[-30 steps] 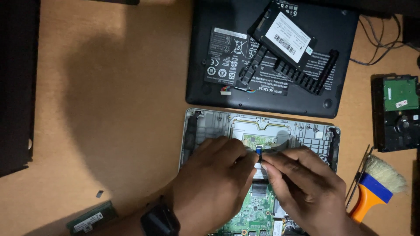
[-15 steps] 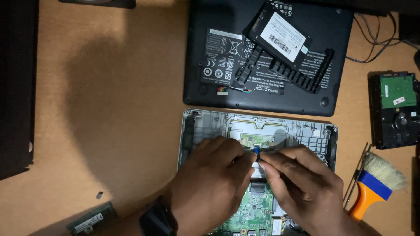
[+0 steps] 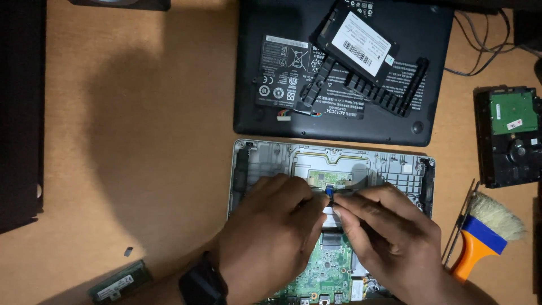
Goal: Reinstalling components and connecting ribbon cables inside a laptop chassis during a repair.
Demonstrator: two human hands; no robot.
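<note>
An opened laptop chassis point(image 3: 265, 158) lies in front of me, its green circuit board point(image 3: 330, 268) exposed. My left hand point(image 3: 268, 237) and my right hand point(image 3: 389, 237) meet over its middle. Fingertips of both pinch a thin flat ribbon cable with a small blue tab point(image 3: 329, 192), just below the touchpad board point(image 3: 330, 178). A black watch point(image 3: 200, 282) sits on my left wrist. My hands hide most of the board beneath them.
A black laptop bottom cover point(image 3: 435, 79) lies behind, carrying a flat battery point(image 3: 282, 79) and a black drive with a white label point(image 3: 358, 42). A hard drive point(image 3: 511, 135) and an orange-handled brush point(image 3: 485, 234) lie right. A memory stick point(image 3: 121, 280) lies front left, a dark device point(image 3: 20, 113) far left.
Both hands stay at the blue-tabbed cable with hardly any movement; the view has shifted slightly.
</note>
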